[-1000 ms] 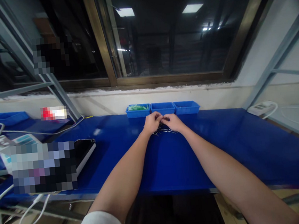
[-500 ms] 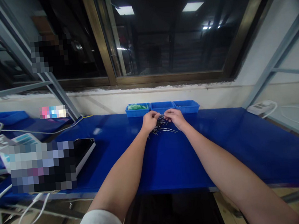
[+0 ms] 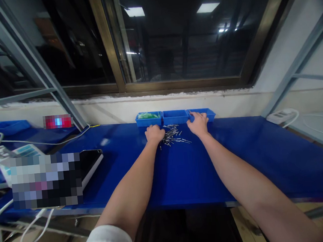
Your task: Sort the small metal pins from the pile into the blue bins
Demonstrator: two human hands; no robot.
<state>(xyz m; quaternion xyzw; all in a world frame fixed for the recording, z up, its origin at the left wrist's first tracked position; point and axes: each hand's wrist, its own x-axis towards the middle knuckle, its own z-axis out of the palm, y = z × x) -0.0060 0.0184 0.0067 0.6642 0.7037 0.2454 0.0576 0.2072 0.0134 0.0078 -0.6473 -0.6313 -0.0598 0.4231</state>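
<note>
On the blue desk (image 3: 261,157), the rightmost bin (image 3: 210,114) had the right hand (image 3: 198,123) at it, the left hand (image 3: 154,134) sat farther left (whether either gripped anything, I couldn't tell), and many slim metal pieces (image 3: 174,132) remained loose between them, unbinned.

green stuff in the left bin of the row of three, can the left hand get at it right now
Probably yes: the left hand is just in front of that open-topped bin, and only its low front wall seems to lie between hand and green stuff.
</note>
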